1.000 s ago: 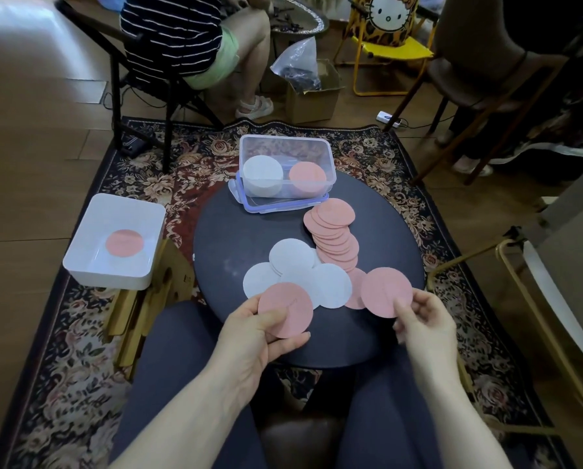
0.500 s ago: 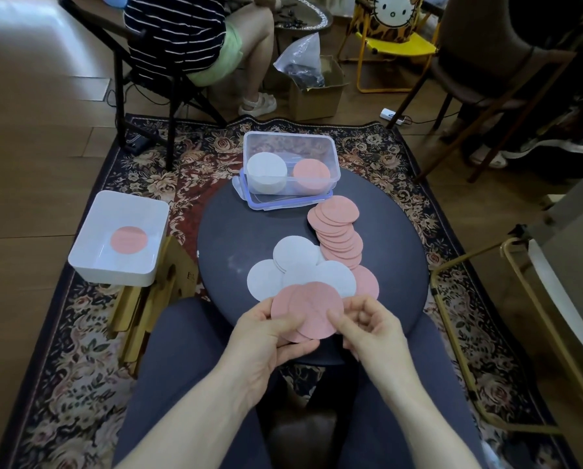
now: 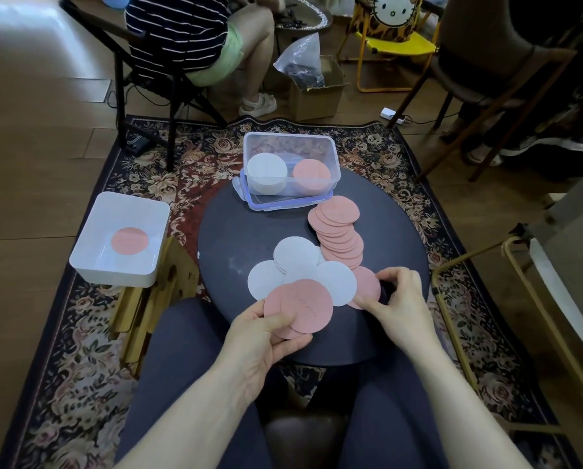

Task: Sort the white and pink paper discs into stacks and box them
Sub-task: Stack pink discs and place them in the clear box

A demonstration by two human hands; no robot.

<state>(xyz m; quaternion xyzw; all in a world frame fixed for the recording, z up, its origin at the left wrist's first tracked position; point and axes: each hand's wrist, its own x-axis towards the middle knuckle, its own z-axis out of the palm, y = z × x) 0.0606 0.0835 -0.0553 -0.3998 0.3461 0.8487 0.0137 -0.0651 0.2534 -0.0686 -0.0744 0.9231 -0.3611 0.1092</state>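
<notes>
Pinching two pink discs (image 3: 303,308) in my left hand (image 3: 266,340), thumb on top; right hand (image 3: 398,299) fingertips nipping pink disc (image 3: 368,286) on round table (image 3: 235,238).

No words, numbers or brand names could be read anywhere. The one recognisable sign was a cartoon cat face, white with a yellow nose, printed on the leopard-patterned back of the small yellow chair (image 3: 394,20) at the far side of the room. The top pink disc (image 3: 306,306) held in front bore a faint line of marks, too small to make out.
</notes>
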